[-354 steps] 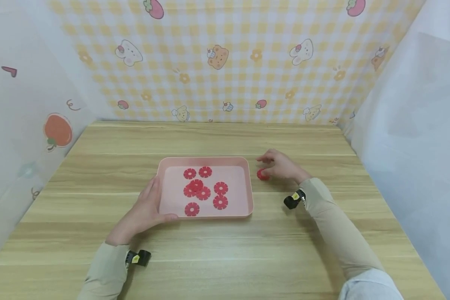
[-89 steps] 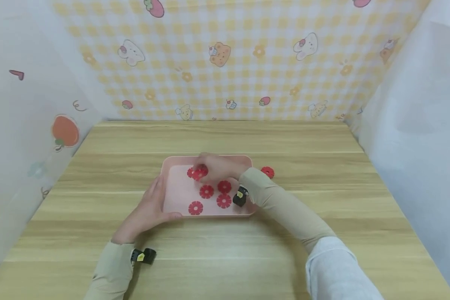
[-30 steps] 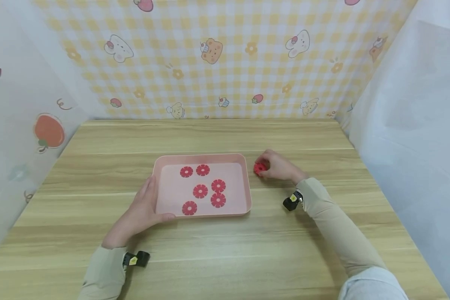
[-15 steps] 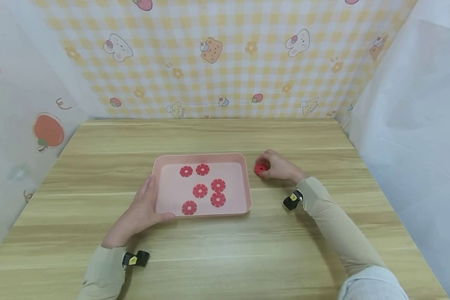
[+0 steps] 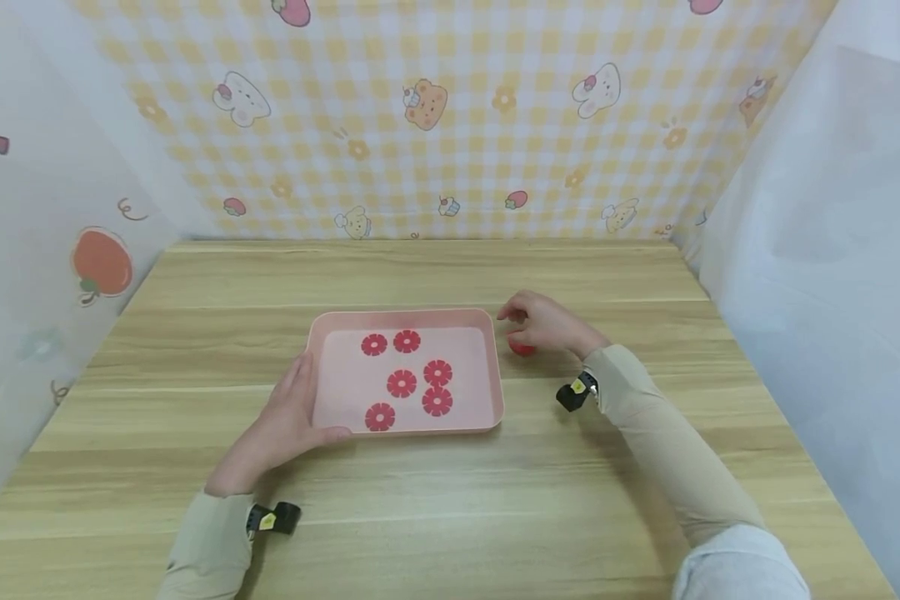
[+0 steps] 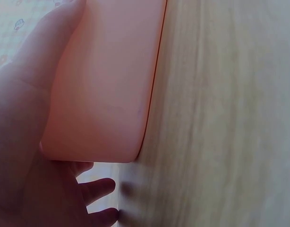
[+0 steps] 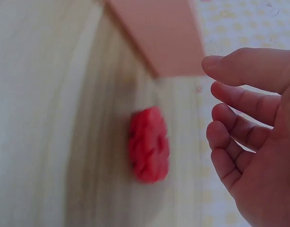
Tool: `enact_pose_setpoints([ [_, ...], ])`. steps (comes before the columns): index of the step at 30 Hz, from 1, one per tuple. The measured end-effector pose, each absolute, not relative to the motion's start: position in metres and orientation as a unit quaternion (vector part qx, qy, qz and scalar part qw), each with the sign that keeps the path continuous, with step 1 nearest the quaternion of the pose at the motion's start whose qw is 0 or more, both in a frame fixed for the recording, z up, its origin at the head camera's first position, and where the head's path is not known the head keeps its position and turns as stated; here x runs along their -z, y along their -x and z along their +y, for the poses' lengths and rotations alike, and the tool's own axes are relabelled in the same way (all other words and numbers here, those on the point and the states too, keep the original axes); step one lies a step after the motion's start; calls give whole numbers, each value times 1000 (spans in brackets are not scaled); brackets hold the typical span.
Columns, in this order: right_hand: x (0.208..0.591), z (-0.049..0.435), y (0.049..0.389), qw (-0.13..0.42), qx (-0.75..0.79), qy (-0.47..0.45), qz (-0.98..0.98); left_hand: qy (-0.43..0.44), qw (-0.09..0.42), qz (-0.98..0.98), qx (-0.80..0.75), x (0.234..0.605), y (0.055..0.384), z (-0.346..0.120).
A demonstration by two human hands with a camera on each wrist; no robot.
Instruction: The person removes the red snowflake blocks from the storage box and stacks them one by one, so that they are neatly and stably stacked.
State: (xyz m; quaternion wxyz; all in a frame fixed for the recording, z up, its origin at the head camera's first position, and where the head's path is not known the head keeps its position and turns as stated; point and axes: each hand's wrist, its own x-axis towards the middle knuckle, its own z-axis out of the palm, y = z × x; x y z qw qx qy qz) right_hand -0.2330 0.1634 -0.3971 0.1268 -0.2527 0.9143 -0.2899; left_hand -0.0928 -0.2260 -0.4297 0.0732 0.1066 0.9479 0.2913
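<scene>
Building red stack (image 7: 147, 146), prob., on tabletop (image 5: 450, 500) right of tray (image 5: 345, 375): R grip (image 5: 547, 325) apart & empty beside it, L grip (image 5: 283, 421), fingers straight, against tray's left end; next likely calls for pinching loose disc (image 5: 394, 385) from tray.

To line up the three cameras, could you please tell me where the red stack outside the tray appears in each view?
Head: the red stack, right of centre, partly behind the right hand.
Left wrist: not visible.
Right wrist: just below centre.
Shared landmark: the pink tray.
</scene>
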Motion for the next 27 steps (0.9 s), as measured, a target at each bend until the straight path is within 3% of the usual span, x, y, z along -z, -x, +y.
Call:
enact_pose_setpoints([
  [17, 359, 91, 237, 164, 263, 332, 891, -97, 75, 949, -289, 430, 90, -229],
  [27, 372, 37, 231, 225, 241, 365, 871, -105, 62, 944, -307, 432, 92, -231],
])
